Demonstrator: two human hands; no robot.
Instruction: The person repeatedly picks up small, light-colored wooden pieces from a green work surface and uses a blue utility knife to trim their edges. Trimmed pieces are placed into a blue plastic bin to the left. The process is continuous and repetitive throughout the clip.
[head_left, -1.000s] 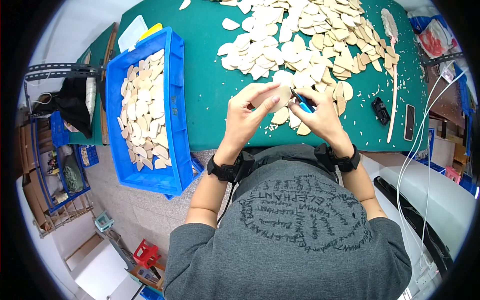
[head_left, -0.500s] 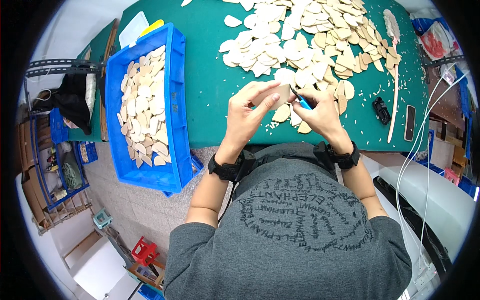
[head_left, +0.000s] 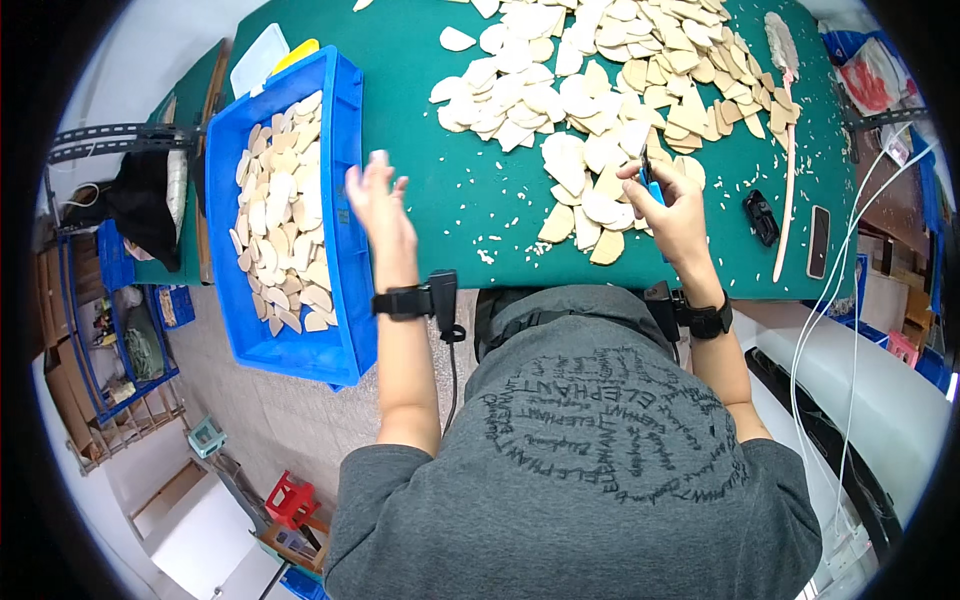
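Pieces (head_left: 280,222) line the blue bin (head_left: 346,130), yet much seems left in the heap (head_left: 511,92) on the green worktop (head_left: 415,60); the left hand (head_left: 383,212) spreads, apparently empty, by the bin, the right hand (head_left: 676,212) gripping a blue-handled tool (head_left: 655,191).

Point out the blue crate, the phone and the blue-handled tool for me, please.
Blue crate (head_left: 347,265): head view, on its right side wall.
Phone (head_left: 819,243): head view, mid-screen.
Blue-handled tool (head_left: 655,191): head view, on its blue handle.
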